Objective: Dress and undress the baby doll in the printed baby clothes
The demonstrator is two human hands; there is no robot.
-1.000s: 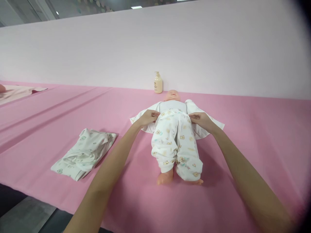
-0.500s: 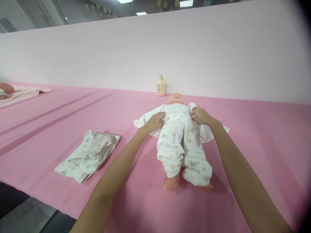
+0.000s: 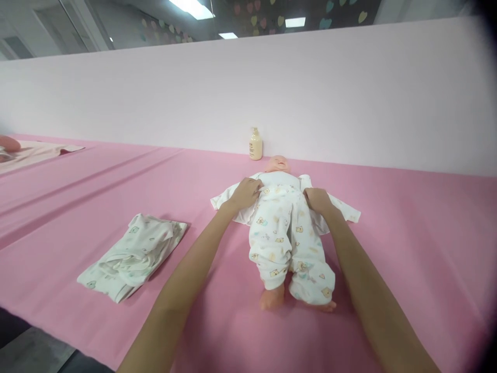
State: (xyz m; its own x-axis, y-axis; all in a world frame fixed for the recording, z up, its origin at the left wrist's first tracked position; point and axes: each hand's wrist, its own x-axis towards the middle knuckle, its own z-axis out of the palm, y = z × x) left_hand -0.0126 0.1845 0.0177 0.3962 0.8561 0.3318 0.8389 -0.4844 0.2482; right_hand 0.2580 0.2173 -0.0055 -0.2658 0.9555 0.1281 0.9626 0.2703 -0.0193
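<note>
A baby doll [image 3: 278,164] lies on its back, head toward the wall and feet toward me. It wears a white long-sleeved top [image 3: 347,211] and white baby pants [image 3: 272,223] printed with small bears, pulled up high over its belly. At the left end of the waistband, my left hand [image 3: 246,192] is closed with its fingertips on the pants' edge. My right hand [image 3: 316,199] is closed on the opposite side of the same waistband. The top's sleeves spread out to both sides behind my hands. Both bare doll feet stick out of the pant legs.
A pale yellow pump bottle [image 3: 256,145] stands against the white wall [image 3: 155,98] behind the doll's head. To the left lies a folded white printed baby garment [image 3: 134,256] on the pink table cover [image 3: 217,321]. Far left, a light cloth [image 3: 42,152] carries part of another doll.
My right hand's fingers have closed from a looser curl onto the waistband's right side. My left fingers have closed at the left side. The whole view has tilted slightly upward.
</note>
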